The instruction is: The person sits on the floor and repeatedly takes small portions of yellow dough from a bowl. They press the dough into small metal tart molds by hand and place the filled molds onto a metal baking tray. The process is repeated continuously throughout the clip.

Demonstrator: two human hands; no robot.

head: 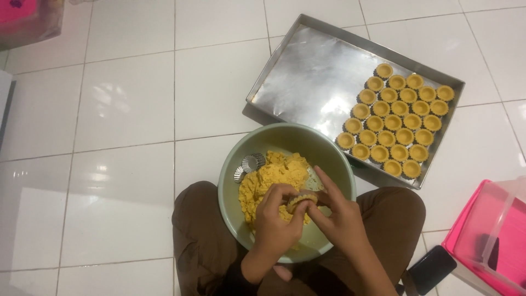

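Note:
My left hand (276, 219) and my right hand (335, 211) meet over a pale green bowl (285, 134) that rests between my knees. Together they grip a small tart mould filled with yellow dough (300, 200), the left thumb pressing into it. A heap of yellow dough (271, 178) lies inside the bowl, with two empty fluted metal moulds (249, 164) at its left inner wall. A metal baking tray (312, 77) stands beyond the bowl on the white tiled floor, and several filled tart shells (394, 123) sit in rows at its right end.
A pink plastic container with a clear lid (490, 235) stands at the lower right, a dark phone (432, 268) beside my right knee. Another pink object (22, 19) sits at the top left corner. My legs in brown trousers (200, 241) are crossed around the bowl.

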